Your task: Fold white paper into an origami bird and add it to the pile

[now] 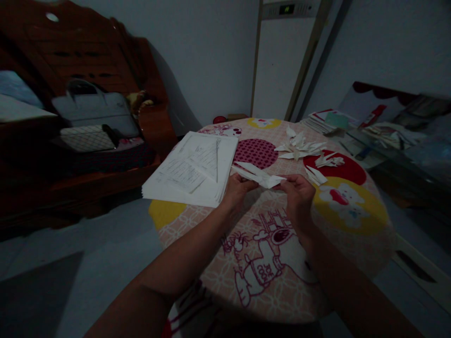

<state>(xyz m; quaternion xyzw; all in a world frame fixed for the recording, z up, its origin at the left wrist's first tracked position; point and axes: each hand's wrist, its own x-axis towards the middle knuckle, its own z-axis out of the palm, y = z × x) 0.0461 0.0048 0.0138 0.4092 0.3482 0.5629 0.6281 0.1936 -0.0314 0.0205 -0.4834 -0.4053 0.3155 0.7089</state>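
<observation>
My left hand [237, 187] and my right hand [298, 193] both pinch a white folded paper shape [260, 175], held just above a round table with a cartoon-print cloth [268, 253]. The shape has long pointed flaps that stick out toward the far left. Both hands are closed on it, one at each end. Left of my left hand a thick stack of printed paper sheets [193, 169] lies on the table.
Several finished folded paper pieces [299, 146] lie at the far side of the table, with smaller ones [329, 161] beside them. A wooden bench with a grey bag [95, 110] stands at the left. A cluttered low shelf with books [373, 126] is at the right.
</observation>
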